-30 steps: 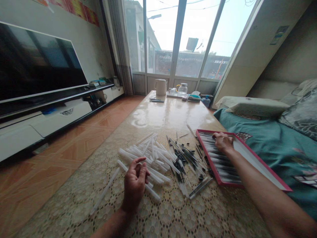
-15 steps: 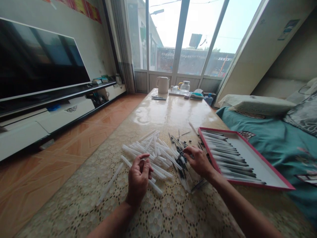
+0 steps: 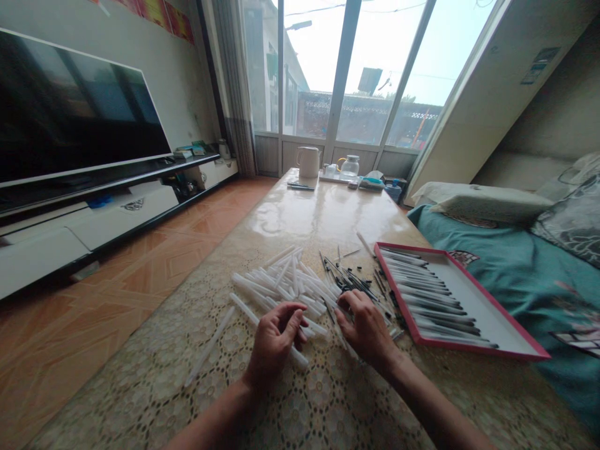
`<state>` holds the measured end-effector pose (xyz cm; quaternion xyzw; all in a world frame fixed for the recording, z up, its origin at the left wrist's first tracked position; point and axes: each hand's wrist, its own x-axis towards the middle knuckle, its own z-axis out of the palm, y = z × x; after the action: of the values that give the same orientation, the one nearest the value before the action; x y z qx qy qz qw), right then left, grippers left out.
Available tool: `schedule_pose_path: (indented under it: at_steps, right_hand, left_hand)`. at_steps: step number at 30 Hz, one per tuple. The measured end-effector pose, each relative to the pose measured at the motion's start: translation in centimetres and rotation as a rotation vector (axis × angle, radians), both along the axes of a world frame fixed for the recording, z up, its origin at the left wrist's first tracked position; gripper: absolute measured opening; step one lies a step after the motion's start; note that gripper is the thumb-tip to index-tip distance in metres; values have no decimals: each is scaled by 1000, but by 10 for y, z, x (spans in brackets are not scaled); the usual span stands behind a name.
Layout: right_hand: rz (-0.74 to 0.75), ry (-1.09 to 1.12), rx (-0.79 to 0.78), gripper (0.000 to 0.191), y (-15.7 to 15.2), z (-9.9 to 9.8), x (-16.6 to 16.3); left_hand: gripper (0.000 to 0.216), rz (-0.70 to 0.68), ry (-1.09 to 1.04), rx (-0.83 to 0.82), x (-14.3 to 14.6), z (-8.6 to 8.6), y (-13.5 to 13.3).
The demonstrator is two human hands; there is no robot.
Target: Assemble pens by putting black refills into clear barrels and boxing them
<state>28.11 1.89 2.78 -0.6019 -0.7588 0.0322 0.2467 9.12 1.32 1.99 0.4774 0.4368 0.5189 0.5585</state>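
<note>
My left hand is curled, thumb against the fingers, at the near edge of a pile of translucent white pen barrels. Whatever it pinches, if anything, cannot be made out. To its right, my right hand is closed with its fingertips bent down at the pile's right end. Its grip is hidden behind the fingers. Just beyond it lie thin dark pen refills and small black pen parts. A shallow pink-rimmed box at the right holds a row of pens with dark ends.
The long table has a patterned cover. At its far end stand a cream pitcher and a glass jug. A bed with a teal cover borders the right side; a television stands at the left.
My right hand has moved left and toward me, away from the black parts. My left hand has shifted right, so the two hands are closer together.
</note>
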Motion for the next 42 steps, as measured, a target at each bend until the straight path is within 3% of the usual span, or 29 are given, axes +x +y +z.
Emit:
schedule_pose_path:
  at_steps: [5, 9, 11, 14, 19, 24, 28, 32, 37, 42]
  right_hand:
    - [204, 79, 21, 3, -22, 12, -13]
    - [288, 130, 18, 10, -12, 17, -12]
    - [183, 95, -2, 14, 8, 15, -4]
    - [-117, -79, -50, 14, 46, 11, 10]
    - [-269, -167, -60, 18, 91, 3, 15]
    - [-348, -223, -99, 18, 102, 0, 9]
    - [-324, -227, -79, 14, 89, 6, 12]
    - [-253, -190, -26, 15, 54, 12, 14]
    - [62, 230, 70, 16, -1, 13, 1]
    - [80, 360, 179, 13, -31, 12, -10]
  left_hand:
    - [41, -207, -116, -111, 1, 0, -1]
    - [28, -201, -165, -128, -1, 0, 0]
    - [27, -118, -205, -137, -2, 1, -1]
    - [27, -23, -257, -161, -1, 2, 0]
    - [26, 84, -258, -166, 0, 2, 2]
    - [28, 135, -238, -166, 0, 4, 1]
    - [26, 142, -245, -151, -1, 5, 1]
    - [23, 194, -328, -144, -4, 7, 3]
    - [22, 251, -452, -198, -8, 10, 6]
    - [18, 291, -491, -210, -10, 11, 8]
